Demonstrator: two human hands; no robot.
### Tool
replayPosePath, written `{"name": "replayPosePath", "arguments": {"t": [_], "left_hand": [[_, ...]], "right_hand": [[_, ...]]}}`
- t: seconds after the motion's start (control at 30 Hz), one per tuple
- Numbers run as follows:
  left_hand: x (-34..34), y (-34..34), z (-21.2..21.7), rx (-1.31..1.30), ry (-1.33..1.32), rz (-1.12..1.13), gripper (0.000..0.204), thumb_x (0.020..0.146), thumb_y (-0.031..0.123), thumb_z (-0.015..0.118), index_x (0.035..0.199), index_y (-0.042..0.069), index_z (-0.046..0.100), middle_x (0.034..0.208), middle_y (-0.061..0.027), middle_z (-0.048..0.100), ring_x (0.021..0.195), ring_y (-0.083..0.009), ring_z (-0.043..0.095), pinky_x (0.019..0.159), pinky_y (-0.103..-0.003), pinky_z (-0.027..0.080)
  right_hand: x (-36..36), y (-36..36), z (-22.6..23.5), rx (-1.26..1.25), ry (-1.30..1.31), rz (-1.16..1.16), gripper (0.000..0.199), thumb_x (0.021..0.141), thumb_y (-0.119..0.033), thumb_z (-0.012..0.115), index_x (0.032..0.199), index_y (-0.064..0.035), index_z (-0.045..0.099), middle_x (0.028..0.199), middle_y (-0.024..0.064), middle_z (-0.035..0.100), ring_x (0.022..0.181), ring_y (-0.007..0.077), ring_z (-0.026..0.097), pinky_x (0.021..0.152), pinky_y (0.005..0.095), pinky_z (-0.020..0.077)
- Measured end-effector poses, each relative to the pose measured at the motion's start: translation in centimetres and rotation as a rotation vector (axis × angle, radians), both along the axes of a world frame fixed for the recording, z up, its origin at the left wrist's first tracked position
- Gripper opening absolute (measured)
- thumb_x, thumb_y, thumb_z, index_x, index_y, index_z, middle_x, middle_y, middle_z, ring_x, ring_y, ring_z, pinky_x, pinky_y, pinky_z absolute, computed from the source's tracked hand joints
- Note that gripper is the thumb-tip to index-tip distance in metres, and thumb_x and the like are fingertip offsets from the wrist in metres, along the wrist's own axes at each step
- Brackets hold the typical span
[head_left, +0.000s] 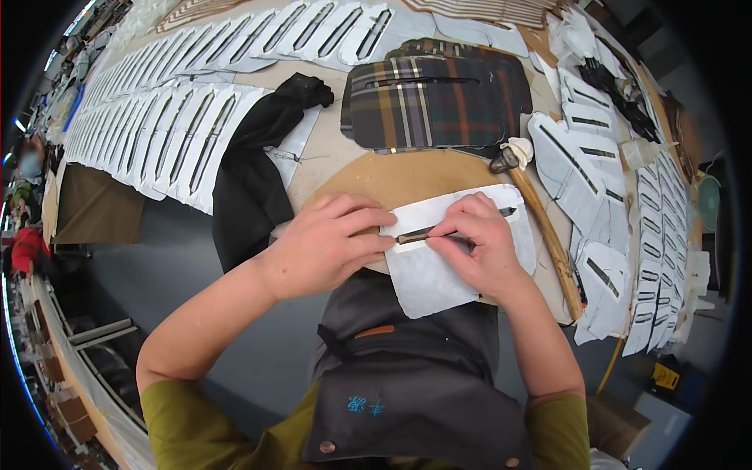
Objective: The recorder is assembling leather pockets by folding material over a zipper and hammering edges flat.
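A white cut piece (439, 266) with a long narrow slot (501, 212) lies on a tan round board (407, 176) at the table's near edge. My left hand (325, 243) presses flat on the piece's left end, fingertips at the slot. My right hand (478, 247) pinches the slot's edge near its middle, fingers curled on the white material. A wooden-handled hammer (548, 235) lies just right of the piece, head pointing away from me.
A plaid fabric panel (431, 98) sits beyond the board. A black cloth (254, 172) drapes over the table edge at left. Rows of white slotted pieces (164, 133) cover the left and far table, with more white slotted pieces (654, 235) stacked on the right.
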State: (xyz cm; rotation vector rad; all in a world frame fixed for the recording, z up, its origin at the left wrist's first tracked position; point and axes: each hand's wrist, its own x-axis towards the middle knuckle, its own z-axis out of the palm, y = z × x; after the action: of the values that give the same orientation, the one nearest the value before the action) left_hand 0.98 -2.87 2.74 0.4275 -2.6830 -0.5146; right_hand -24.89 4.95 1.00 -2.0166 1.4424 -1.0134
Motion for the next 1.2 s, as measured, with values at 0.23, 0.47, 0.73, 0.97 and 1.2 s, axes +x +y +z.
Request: {"name": "replayPosePath", "arguments": {"t": [0.23, 0.47, 0.73, 0.97, 1.2], "left_hand": [[-2.3, -0.1, 3.0, 0.222, 0.218, 0.214, 0.042, 0.081, 0.008, 0.078, 0.121, 0.003, 0.067, 0.115, -0.0112, 0.063, 0.107, -0.0317, 0.058, 0.092, -0.040, 0.049], [-3.6, -1.4, -1.4, 0.248, 0.094, 0.241, 0.040, 0.076, 0.016, 0.085, 0.110, 0.004, 0.067, 0.110, -0.0094, 0.058, 0.109, -0.0305, 0.056, 0.092, -0.039, 0.048], [-4.8, -1.3, -1.4, 0.115, 0.077, 0.203, 0.031, 0.075, 0.017, 0.082, 0.098, 0.004, 0.065, 0.106, -0.0107, 0.059, 0.103, -0.0330, 0.056, 0.089, -0.042, 0.047], [-3.4, 0.8, -1.8, -0.110, -0.036, 0.347, 0.032, 0.078, 0.010, 0.075, 0.107, 0.002, 0.065, 0.105, -0.0144, 0.059, 0.102, -0.0371, 0.055, 0.088, -0.047, 0.045], [-6.3, 1.5, -1.9, -0.076, 0.022, 0.264, 0.028, 0.082, 0.007, 0.071, 0.108, 0.000, 0.065, 0.104, -0.0149, 0.059, 0.102, -0.0375, 0.054, 0.089, -0.047, 0.043]], "right_hand": [[1.4, -1.2, 1.7, 0.338, -0.194, -0.252, 0.007, 0.085, -0.007, 0.074, 0.083, -0.0031, 0.068, 0.077, 0.0094, 0.063, 0.063, 0.0231, 0.061, 0.061, 0.0348, 0.0493], [2.4, -1.5, 0.5, 0.097, 0.003, -0.160, 0.006, 0.085, -0.003, 0.072, 0.091, -0.0037, 0.072, 0.088, 0.0109, 0.066, 0.073, 0.0266, 0.066, 0.066, 0.0381, 0.0514], [1.8, -0.7, -0.8, -0.208, 0.286, -0.115, 0.027, 0.076, 0.006, 0.066, 0.100, -0.0046, 0.074, 0.094, 0.0100, 0.065, 0.085, 0.0287, 0.064, 0.073, 0.0382, 0.0518], [2.7, -1.7, -2.6, -0.222, 0.301, -0.022, 0.017, 0.076, -0.008, 0.069, 0.092, -0.0073, 0.066, 0.098, 0.0100, 0.062, 0.101, 0.0298, 0.061, 0.084, 0.0414, 0.0527], [0.5, -0.6, -1.7, 0.109, 0.134, -0.201, 0.005, 0.081, -0.006, 0.069, 0.086, -0.0073, 0.068, 0.093, 0.0121, 0.066, 0.096, 0.0330, 0.065, 0.079, 0.0439, 0.0529]]}}
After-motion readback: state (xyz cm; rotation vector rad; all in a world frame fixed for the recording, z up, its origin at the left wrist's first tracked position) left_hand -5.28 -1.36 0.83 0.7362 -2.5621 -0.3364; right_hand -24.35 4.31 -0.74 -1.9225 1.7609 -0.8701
